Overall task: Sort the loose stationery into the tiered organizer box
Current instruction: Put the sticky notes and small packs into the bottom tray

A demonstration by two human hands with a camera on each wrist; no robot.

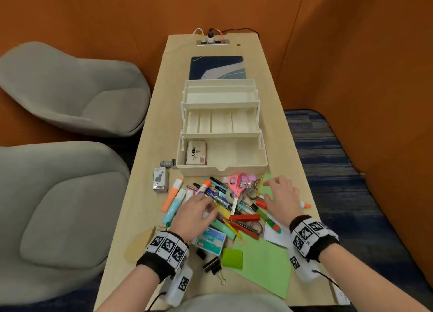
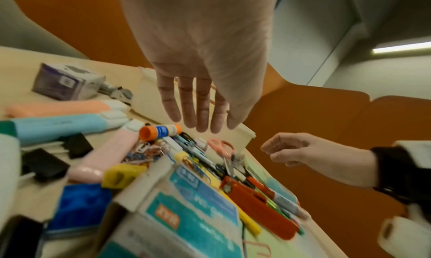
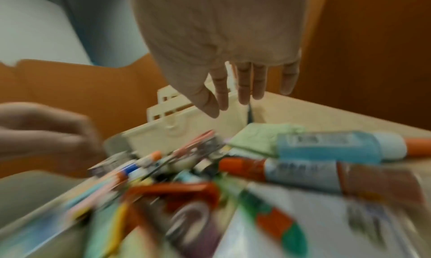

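Near the table's [image 1: 150,194] front edge, green paper [image 1: 262,264] and binder clips [image 1: 213,267] lie unsorted. Above the stationery pile [image 1: 234,208], the left hand [image 1: 194,215] hovers with fingers loosely curled, seemingly empty, though its fingertips are hidden; the right hand [image 1: 281,196] spreads relaxed, holding nothing. Beyond, the organizer box [image 1: 243,164] stands open mid-table, holding only one white case [image 1: 196,152]: sorting has barely begun. The right-wrist view is badly blurred.

Orange felt walls [image 1: 351,42] enclosing a pale wood bench [image 1: 145,194]; two grey upholstered chairs [image 1: 70,88] to the left, blue striped carpet [image 1: 328,159] to the right, ceiling strip light [image 2: 401,48] lit.
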